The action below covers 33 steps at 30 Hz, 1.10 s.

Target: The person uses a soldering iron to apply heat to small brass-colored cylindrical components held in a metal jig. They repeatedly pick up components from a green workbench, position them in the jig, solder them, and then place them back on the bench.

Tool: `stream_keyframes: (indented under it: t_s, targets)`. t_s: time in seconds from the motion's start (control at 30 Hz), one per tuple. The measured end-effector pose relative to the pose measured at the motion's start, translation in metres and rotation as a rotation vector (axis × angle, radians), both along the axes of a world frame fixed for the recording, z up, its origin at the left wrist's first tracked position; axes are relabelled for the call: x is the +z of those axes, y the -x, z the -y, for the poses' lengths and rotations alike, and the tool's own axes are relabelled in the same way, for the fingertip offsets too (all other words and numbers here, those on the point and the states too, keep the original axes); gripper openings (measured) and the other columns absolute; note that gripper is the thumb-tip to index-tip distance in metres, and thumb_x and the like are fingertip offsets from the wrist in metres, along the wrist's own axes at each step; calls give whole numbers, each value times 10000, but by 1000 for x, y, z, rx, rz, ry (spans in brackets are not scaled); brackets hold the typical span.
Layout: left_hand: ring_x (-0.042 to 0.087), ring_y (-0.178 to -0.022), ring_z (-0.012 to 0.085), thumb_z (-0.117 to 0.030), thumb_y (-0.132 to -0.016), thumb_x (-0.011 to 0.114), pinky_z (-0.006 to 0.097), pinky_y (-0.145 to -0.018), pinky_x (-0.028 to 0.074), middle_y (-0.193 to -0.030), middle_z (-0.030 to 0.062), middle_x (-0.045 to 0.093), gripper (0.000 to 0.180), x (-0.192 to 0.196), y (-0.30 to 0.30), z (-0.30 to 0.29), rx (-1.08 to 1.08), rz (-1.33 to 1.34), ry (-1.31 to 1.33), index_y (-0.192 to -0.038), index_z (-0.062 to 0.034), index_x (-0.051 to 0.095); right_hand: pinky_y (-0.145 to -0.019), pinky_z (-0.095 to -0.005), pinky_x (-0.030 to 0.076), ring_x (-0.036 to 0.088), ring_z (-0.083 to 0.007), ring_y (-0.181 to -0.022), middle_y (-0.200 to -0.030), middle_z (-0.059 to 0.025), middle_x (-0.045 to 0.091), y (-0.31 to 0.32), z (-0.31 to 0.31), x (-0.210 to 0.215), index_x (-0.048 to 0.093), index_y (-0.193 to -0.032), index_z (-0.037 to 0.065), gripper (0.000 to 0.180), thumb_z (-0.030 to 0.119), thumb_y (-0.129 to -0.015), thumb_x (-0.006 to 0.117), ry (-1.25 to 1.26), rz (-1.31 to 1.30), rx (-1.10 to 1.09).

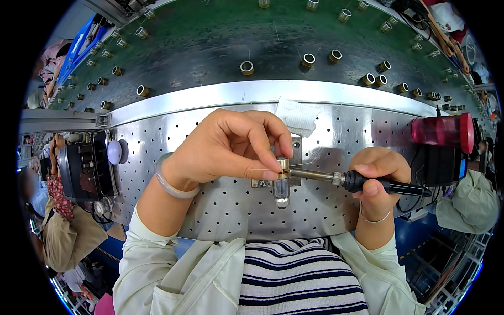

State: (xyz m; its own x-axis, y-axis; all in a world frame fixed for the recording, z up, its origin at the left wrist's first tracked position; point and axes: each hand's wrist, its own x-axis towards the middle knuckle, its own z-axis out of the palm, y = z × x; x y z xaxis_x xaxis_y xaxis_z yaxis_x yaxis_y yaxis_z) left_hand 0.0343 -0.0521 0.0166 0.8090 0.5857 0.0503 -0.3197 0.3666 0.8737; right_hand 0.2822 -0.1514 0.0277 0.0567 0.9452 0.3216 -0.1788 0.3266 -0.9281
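My left hand (231, 144) pinches the upper end of a small metal cylinder (282, 185) between thumb and fingertips. The cylinder stands upright, brassy at the top and silvery lower down, with a rounded shiny bottom. My right hand (379, 178) grips the black handle of a soldering iron (317, 175). Its metal shaft points left, and the tip meets the cylinder's side near my left fingertips; the exact contact is hidden. Thin wires stick out by the cylinder. Behind it, a metal plate fixture (296, 152) sits on the perforated metal bench (220, 210).
A white cloth (297, 116) lies behind the fixture. Across the metal rail (236, 92), a green conveyor belt (205, 52) carries several small metal cylinders. A pink transparent container (441, 131) stands at the right, a lilac knob (114, 152) at the left. Other people sit at both sides.
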Motion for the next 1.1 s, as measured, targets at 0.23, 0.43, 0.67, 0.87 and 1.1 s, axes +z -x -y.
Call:
stream_keyframes:
  t_s: [0.23, 0.43, 0.67, 0.87, 1.1]
  targets:
    - [596, -874, 204, 77, -643, 763, 279, -815, 491, -994, 181, 590, 172, -2, 1, -1, -1, 2, -11, -769, -24, 704, -518, -238, 452, 587, -170, -566, -694, -112, 622, -1, -1, 0, 638, -784, -40, 199, 78, -694, 771, -8, 20, 2]
    - [600, -892, 216, 85, -689, 716, 290, -818, 490, -1006, 191, 604, 208, 5, 1, -3, -76, -25, 106, -887, 25, 699, -500, -234, 441, 575, -167, -542, -670, -110, 617, -2, -3, -3, 633, -789, -36, 187, 65, -700, 763, -73, 50, 20]
    - [609, -913, 207, 46, -744, 684, 282, -807, 494, -1011, 190, 629, 226, 4, 1, -4, -87, -95, 125, -970, 56, 680, -487, -237, 430, 561, -170, -524, -649, -109, 610, -4, -5, -1, 627, -782, -33, 172, 51, -700, 752, -121, 84, 41]
    - [611, -896, 207, 41, -739, 693, 278, -794, 495, -995, 189, 634, 228, 4, 0, -4, -83, -93, 115, -966, 55, 681, -468, -239, 419, 554, -170, -508, -637, -109, 605, -4, -6, -1, 629, -786, -32, 181, 64, -697, 754, -154, 116, 33]
    - [612, -888, 205, 20, -741, 708, 273, -786, 497, -989, 187, 634, 239, 2, 0, -5, -83, -97, 107, -976, 53, 676, -466, -235, 417, 552, -170, -506, -628, -107, 601, -3, -7, 0, 626, -781, -30, 185, 71, -698, 757, -167, 124, 38]
